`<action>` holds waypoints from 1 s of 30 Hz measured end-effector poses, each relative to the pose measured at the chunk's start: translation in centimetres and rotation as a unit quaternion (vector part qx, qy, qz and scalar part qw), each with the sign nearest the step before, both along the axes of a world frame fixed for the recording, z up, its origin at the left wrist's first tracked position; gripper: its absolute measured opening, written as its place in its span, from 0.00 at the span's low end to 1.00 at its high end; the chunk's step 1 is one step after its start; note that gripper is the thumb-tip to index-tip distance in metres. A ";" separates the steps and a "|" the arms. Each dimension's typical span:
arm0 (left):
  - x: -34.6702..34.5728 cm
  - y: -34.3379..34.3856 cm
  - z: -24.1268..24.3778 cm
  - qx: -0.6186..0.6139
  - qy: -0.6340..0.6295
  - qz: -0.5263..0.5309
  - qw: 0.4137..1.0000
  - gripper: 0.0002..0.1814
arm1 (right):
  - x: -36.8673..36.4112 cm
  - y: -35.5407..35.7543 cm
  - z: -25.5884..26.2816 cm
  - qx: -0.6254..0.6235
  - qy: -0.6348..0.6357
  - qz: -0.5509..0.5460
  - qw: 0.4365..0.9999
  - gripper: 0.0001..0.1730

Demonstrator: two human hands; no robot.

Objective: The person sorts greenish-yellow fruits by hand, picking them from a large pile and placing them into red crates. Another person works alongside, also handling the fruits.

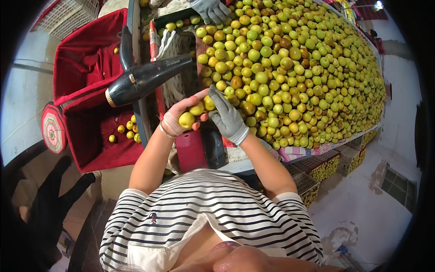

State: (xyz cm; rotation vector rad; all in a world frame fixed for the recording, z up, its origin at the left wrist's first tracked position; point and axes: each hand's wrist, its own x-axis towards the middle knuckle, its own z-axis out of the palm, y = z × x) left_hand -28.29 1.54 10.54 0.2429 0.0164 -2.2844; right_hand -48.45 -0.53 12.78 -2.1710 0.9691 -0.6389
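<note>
Several yellow-green jujube-like fruits (187,120) lie in a row in my left hand (174,117), which wears a pale glove with the fingertips bare. My right hand (226,117), in a grey-coated glove, has its thumb and fingers around the fruit (209,102) at the row's far end. Both hands meet at the near left edge of a large heap of the same fruits (289,74), some with brown-red patches. A black hair dryer (146,80) with a gold-coloured rim is just beyond my left hand, left of the heap.
Two red cloth-lined bins (91,142) (88,57) stand at left, holding a few fruits. Across the heap is a co-worker's grey-gloved hand (211,11). Fruit-filled crates (312,166) stand below the table's right side. A dark-clothed person (51,210) is at lower left.
</note>
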 end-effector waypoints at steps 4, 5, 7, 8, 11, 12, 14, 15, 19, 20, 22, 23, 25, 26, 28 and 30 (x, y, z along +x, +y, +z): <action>2.9 4.9 0.3 0.003 0.102 0.061 0.993 0.36 | -2.8 -0.9 1.8 -0.010 0.099 0.078 0.992 0.34; 4.4 6.3 0.4 0.012 0.091 0.087 0.992 0.36 | -4.2 -1.8 1.5 -0.031 0.161 0.103 0.981 0.34; 8.2 9.2 -0.2 -0.013 0.061 0.127 0.990 0.36 | -7.1 -2.9 0.7 -0.094 0.342 0.088 0.931 0.33; 9.9 10.3 -0.7 -0.045 0.062 0.154 0.985 0.37 | -8.0 -3.3 0.7 -0.122 0.393 0.122 0.903 0.39; 15.7 14.0 -1.6 0.008 -0.020 0.224 0.974 0.32 | -7.2 -3.1 0.9 -0.122 0.432 0.107 0.887 0.46; 17.4 15.1 -2.6 0.041 -0.088 0.237 0.967 0.33 | -6.5 -3.3 0.7 -0.129 0.440 0.104 0.883 0.47; 19.5 16.7 -5.5 0.103 -0.186 0.248 0.945 0.33 | -5.9 -4.5 -0.5 -0.126 0.448 0.107 0.879 0.50; 20.1 17.1 -7.2 0.132 -0.215 0.245 0.936 0.32 | -5.7 -4.8 -1.0 -0.122 0.422 0.095 0.893 0.51; 20.6 18.0 -17.2 0.136 -0.188 0.105 0.967 0.23 | -4.2 -6.3 -1.8 -0.146 0.351 0.065 0.922 0.53; 19.1 17.4 -17.7 0.223 -0.234 0.113 0.939 0.21 | -3.7 -6.9 -1.9 -0.134 0.350 0.063 0.925 0.52; 17.5 16.9 -18.7 0.289 -0.292 0.097 0.907 0.19 | -2.9 -8.5 -2.5 -0.146 0.361 0.067 0.919 0.46; 17.5 16.9 -19.5 0.305 -0.275 0.080 0.908 0.19 | -2.7 -9.4 -3.1 -0.152 0.346 0.059 0.924 0.42; 17.4 16.2 -20.4 0.338 -0.244 0.048 0.908 0.19 | -2.3 -11.3 -4.6 -0.108 0.317 0.026 0.942 0.40; 18.0 16.7 -21.9 0.287 -0.355 0.087 0.886 0.19 | -1.9 -11.8 -5.1 -0.115 0.313 0.015 0.943 0.39; 18.4 16.6 -21.2 0.142 -0.553 0.113 0.813 0.17 | -1.2 -12.5 -4.3 -0.068 0.287 -0.003 0.956 0.37; 17.1 14.0 -12.7 0.072 -0.678 0.094 0.726 0.12 | -2.9 -13.6 -5.6 0.004 0.204 -0.020 0.979 0.35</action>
